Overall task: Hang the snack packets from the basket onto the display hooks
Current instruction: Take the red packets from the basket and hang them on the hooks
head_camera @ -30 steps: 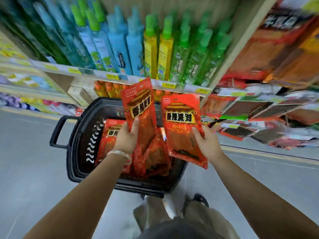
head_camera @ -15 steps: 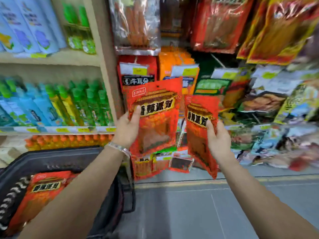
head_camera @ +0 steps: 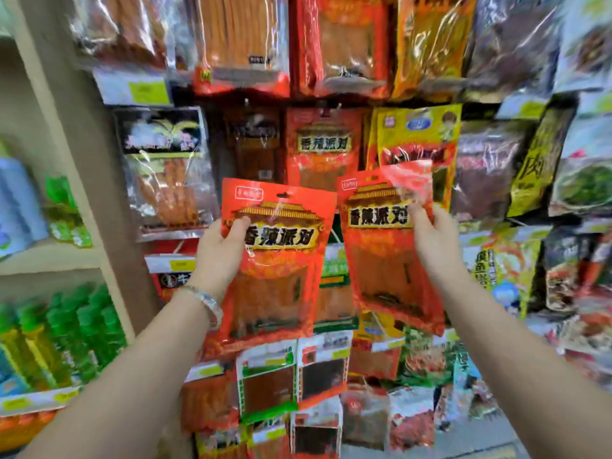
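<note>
My left hand grips a red snack packet by its left edge, thumb on the front. My right hand holds a second red packet of the same kind near its upper right, and that packet's top corner is bent. Both packets are raised in front of the display wall. Right behind and above them hangs a matching red packet on a hook. The basket is out of view.
The wall is crowded with hanging snack bags: a clear bag of orange sticks at the left, a yellow bag at the right, dark bags beyond. A beige shelf upright and green bottles stand at the left.
Both hands have lifted the two packets up from the basket to the display wall. My view has swung up and right, and the basket has dropped out of sight.
</note>
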